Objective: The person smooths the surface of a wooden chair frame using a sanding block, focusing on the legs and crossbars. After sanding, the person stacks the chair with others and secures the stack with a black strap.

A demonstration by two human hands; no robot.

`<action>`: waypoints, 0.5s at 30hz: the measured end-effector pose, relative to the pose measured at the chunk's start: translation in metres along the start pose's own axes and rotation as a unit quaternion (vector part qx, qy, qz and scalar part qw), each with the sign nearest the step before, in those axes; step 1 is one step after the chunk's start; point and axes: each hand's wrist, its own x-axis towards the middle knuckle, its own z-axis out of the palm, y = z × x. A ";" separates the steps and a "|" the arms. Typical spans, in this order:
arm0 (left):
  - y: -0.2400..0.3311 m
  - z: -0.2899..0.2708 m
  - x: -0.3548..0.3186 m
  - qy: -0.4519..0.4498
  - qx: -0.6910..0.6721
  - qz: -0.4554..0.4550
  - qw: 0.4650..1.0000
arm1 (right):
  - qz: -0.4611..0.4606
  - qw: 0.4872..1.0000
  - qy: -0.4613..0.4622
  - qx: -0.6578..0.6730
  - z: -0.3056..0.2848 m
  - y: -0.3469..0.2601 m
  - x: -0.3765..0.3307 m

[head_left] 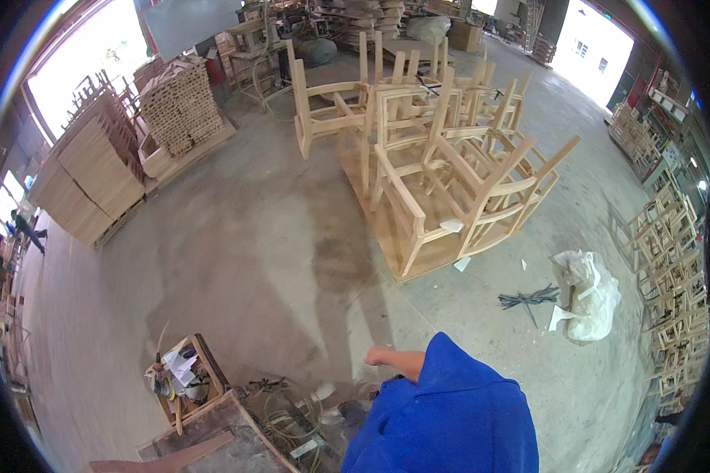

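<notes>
Right now one hand (377, 356) pokes past a blue sleeve (450, 410), empty and loosely curled above the concrete floor (252, 236); which hand it is, I cannot tell. Nearest lies coiled hose (288, 410) beside a small wooden crate (183, 378). Stepping carefully around those coils seems wise.

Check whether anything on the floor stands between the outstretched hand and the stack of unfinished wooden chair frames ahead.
Nothing visible does. The hand, empty at the end of a blue sleeve, points over bare concrete floor with only a dark stain. The chair frames sit beyond it. The white plastic bag and black straps lie off to the right.
</notes>
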 end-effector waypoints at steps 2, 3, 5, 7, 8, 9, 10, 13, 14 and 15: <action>-0.002 -0.029 -0.028 0.077 0.037 -0.009 0.996 | -0.118 0.990 0.006 0.079 0.008 -0.089 0.006; -0.014 -0.035 -0.030 0.076 0.027 -0.017 0.997 | -0.140 0.989 0.015 0.046 -0.001 -0.110 0.012; -0.039 -0.046 -0.023 0.071 0.020 -0.037 0.997 | -0.176 0.984 0.021 -0.015 -0.009 -0.135 0.025; -0.060 -0.061 -0.038 0.107 0.023 -0.056 0.992 | -0.190 0.982 -0.017 0.011 -0.004 -0.186 0.020; -0.072 -0.063 -0.044 0.117 0.015 -0.056 0.991 | -0.193 0.981 -0.029 0.013 -0.005 -0.205 0.022; -0.081 -0.058 -0.039 0.135 -0.012 -0.022 0.990 | -0.219 0.975 -0.022 -0.016 -0.005 -0.224 0.020; -0.081 -0.053 -0.042 0.157 -0.042 0.007 0.987 | -0.255 0.965 -0.031 -0.050 -0.004 -0.251 0.018; -0.091 -0.067 -0.019 0.103 0.068 -0.025 0.992 | -0.391 0.904 -0.170 0.038 0.015 -0.337 -0.028; -0.084 -0.064 -0.020 0.147 0.138 -0.020 0.979 | -0.351 0.887 -0.279 0.105 0.036 -0.364 -0.057; -0.071 -0.072 -0.026 0.164 0.161 -0.008 0.973 | -0.295 0.862 -0.381 0.156 0.050 -0.391 -0.091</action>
